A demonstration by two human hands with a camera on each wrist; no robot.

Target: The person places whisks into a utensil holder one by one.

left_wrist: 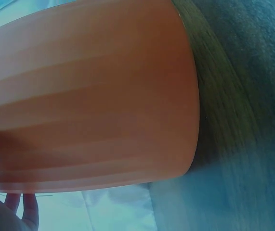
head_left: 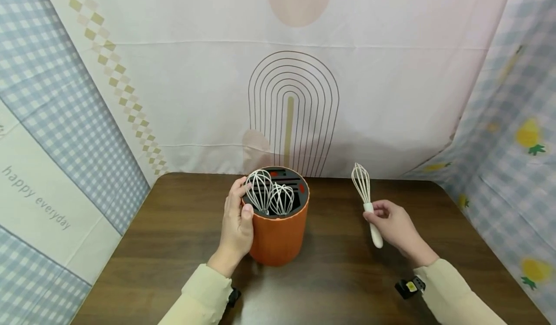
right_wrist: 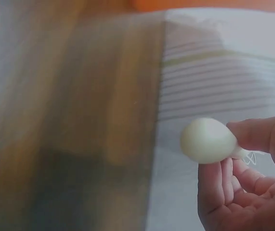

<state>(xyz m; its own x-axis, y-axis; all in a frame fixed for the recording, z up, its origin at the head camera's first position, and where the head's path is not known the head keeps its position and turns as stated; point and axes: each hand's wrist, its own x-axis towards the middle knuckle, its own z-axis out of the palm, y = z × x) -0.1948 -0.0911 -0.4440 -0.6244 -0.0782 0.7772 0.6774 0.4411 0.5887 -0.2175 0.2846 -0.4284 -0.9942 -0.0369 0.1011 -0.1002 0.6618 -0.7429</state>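
Observation:
In the head view an orange round utensil holder (head_left: 278, 240) stands upright on the table, with a black slotted insert on top. Two wire whisk heads (head_left: 259, 192) poke out of it; their handles are hidden inside. My left hand (head_left: 236, 223) grips the holder's left side near the rim, thumb in front and fingers behind. The holder's wall (left_wrist: 94, 96) fills most of the left wrist view. Over to the right, my right hand (head_left: 393, 223) pinches a small whisk (head_left: 374, 233) by its white handle, wires upward. In the right wrist view the handle's rounded end (right_wrist: 207, 140) faces the camera.
The dark wooden table (head_left: 339, 286) ends at a pale patterned cloth (head_left: 391, 98) behind. Checked cloths (head_left: 56, 74) hang along the left and right sides. Black wrist cameras (head_left: 408, 287) sit at both cuffs.

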